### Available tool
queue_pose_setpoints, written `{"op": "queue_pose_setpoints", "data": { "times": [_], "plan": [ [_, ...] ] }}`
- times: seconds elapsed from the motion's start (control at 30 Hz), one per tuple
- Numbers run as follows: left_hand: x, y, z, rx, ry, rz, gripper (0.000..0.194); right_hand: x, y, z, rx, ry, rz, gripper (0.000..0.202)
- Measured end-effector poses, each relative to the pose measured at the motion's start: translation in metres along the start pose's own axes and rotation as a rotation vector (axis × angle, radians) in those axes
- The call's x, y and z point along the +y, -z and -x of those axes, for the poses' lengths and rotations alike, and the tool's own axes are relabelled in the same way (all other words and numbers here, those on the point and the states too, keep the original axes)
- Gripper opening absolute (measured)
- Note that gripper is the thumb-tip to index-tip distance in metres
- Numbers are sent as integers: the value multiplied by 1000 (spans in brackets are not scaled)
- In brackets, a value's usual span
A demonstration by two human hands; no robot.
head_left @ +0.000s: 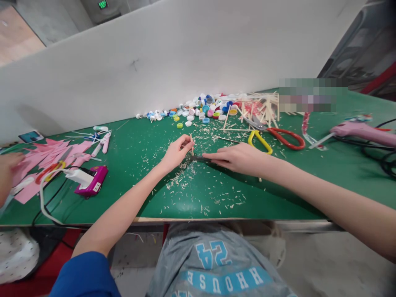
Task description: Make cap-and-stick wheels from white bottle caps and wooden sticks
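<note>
Wooden stick [191, 138] and dark flat blade [200, 158] before the round plastic caps [206, 109]
The left hand [177, 153] pinches the thin stick, the right hand [236, 157] grasps the blade; also before the caps, pale curly shavings [180, 180] lie on the green bench [266, 202].

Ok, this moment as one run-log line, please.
left hand: holds thin pale wooden stick | right hand: holds narrow dark tool, tip near stick | around: scattered pale shavings on green tabletop
</note>
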State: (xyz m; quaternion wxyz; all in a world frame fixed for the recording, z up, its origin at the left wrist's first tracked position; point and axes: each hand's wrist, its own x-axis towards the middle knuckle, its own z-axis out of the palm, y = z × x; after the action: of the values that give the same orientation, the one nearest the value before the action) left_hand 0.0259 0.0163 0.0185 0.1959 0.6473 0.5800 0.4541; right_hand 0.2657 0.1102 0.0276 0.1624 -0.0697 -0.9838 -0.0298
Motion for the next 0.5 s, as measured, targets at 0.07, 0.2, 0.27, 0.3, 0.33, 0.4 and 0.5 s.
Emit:
{"op": "queue_pose_setpoints", "data": {
  "times": [0.07,0.2,0.27,0.3,0.33,0.4,0.5],
  "plan": [
    [0,0,0,2,-4,-10,17,-2,1,1,-23,0,12,45],
    [-1,0,-1,1,-5,-20,18,-5,1,1,-15,-46,122,46],
    [-1,1,-1,-2,-5,-21,18,-5,0,1,16,-78,163,47],
    [-1,1,-1,-4,-5,-19,18,-5,0,1,23,-79,162,47],
    [-1,1,-1,-6,-6,-16,18,-5,0,2,23,-66,148,47],
    [-1,1,0,-10,-7,-7,18,-5,-1,1,5,-24,112,46],
    [-1,1,0,-10,-7,1,19,-4,-1,1,6,-26,129,47]
  ]
}}
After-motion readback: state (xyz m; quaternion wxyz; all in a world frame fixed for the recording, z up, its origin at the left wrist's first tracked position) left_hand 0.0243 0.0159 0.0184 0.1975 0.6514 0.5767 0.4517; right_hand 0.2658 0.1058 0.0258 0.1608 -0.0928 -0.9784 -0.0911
